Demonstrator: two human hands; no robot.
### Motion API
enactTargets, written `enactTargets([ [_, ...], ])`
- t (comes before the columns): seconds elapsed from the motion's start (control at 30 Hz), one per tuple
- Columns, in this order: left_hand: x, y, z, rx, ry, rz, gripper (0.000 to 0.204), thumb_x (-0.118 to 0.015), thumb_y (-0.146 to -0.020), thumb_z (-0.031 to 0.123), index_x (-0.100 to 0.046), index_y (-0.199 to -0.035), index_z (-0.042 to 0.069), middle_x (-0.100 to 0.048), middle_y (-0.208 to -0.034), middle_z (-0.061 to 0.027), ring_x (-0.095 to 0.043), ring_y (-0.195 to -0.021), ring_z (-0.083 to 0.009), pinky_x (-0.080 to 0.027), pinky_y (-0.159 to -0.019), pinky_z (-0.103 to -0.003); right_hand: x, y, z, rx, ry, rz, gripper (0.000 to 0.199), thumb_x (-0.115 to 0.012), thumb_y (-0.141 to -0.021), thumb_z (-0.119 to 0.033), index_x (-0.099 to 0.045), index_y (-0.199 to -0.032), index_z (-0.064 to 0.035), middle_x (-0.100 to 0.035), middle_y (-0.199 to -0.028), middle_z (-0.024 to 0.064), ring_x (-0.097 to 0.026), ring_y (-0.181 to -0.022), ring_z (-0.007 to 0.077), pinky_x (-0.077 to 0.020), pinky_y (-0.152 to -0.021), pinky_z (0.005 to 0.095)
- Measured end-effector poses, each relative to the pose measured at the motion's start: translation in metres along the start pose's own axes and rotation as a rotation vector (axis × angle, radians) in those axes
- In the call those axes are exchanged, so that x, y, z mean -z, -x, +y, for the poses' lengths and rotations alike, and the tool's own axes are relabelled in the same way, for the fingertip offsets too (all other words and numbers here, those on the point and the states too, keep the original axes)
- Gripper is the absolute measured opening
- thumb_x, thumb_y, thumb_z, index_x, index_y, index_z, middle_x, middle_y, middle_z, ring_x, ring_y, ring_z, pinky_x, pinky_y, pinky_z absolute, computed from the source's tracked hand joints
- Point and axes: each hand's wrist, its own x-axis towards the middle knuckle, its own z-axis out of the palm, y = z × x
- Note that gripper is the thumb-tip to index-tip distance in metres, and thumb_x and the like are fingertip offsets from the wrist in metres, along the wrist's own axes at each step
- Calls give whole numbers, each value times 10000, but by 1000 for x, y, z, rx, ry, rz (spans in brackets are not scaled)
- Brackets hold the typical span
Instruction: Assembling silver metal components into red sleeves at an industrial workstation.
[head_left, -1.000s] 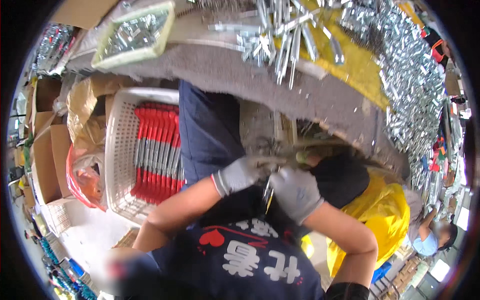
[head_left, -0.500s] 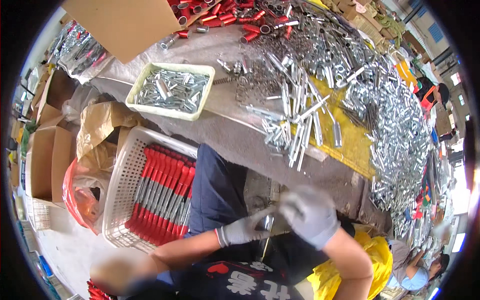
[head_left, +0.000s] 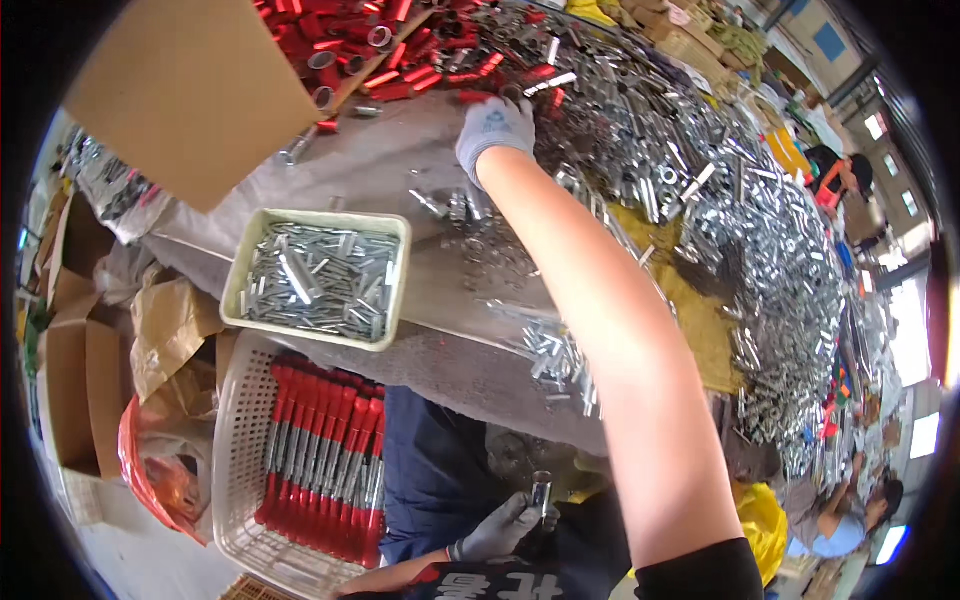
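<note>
My left hand (head_left: 500, 527), in a grey glove, is low in front of my body. Its fingers are closed round a shiny metal tube (head_left: 541, 493) that stands roughly upright, its open end up. My right arm stretches far across the bench. At its end my gloved right hand (head_left: 496, 128) reaches the near edge of a pile of red metal tubes (head_left: 430, 78). A red tube (head_left: 473, 97) lies right at its fingers, which point away and are largely hidden, so their grip does not show. Loose springs and small silver parts lie beside this hand.
A pale tray (head_left: 232, 300) of small silver pins stands on the bench. Left of my leg, a white basket (head_left: 240, 470) holds red-and-silver rods in a row. Silver tubes (head_left: 690, 200) heap up on the right. A cardboard sheet (head_left: 190, 100) juts in at upper left.
My right hand has left my left hand and gone far forward to the red tubes. The left hand now shows a metal tube upright in its fingers. The view has shifted somewhat.
</note>
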Motion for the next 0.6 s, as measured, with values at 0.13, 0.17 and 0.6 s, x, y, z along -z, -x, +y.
enactTargets([
  [0.13,15,-3,-15,28,-34,-123,337,-442,-1007,300,-464,-1183,14,-589,-983,-73,-572,-893,-163,-467,-835,-334,81,132,27,298,-640,329,291,-623,-838,-309,-664,-874,-24,-620,-915,162,-598,-904,317,-465,-806,406],
  [0.17,12,-3,-18,43,-38,-131,337,-442,-1007,300,-464,-1183,14,-589,-983,-73,-572,-893,-163,-467,-835,-334,94,174,46,301,-752,306,276,-648,-815,-281,-634,-830,-5,-582,-859,166,-574,-853,335,-448,-782,424],
  [0.6,-36,-6,28,22,-417,-57,179,-471,-961,205,-472,-1030,39,-572,-826,-40,-537,-671,-98,-461,-615,-246,99,519,189,-386,-1596,-68,420,-732,-708,39,-529,-1064,-53,-619,-1016,136,-611,-894,210,-494,-834,324],
])
